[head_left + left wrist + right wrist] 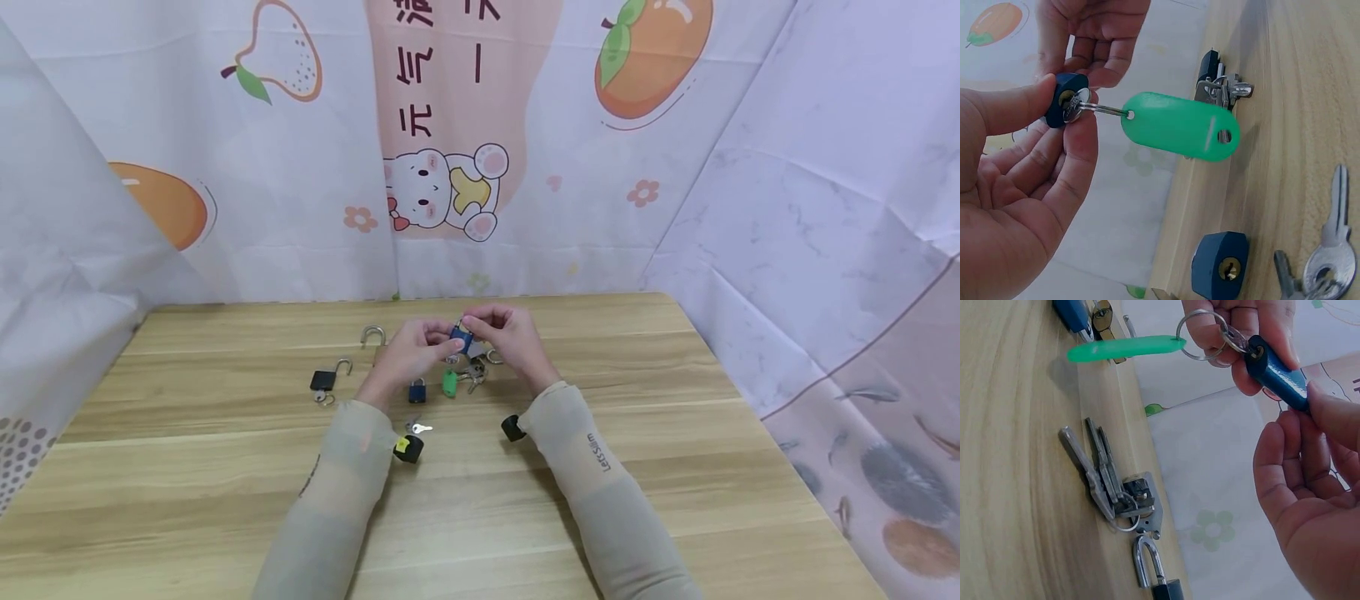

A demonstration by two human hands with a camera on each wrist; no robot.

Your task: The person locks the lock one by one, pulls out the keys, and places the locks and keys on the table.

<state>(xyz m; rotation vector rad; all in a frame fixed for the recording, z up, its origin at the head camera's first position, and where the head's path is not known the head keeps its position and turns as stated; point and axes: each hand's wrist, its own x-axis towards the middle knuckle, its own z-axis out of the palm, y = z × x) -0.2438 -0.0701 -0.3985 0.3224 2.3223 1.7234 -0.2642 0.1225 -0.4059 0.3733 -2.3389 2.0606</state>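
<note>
Above the bench [465,525], gripping blue padlock [461,337] in fingers of left hand [412,352] and right hand [512,335], apparently trying green-tagged key [1076,106]; next likely needing a firm twist

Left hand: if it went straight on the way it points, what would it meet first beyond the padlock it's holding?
Probably the right hand, which grips the same blue padlock from the other side, just ahead of the left hand. Depth is unclear in the head view.
</note>
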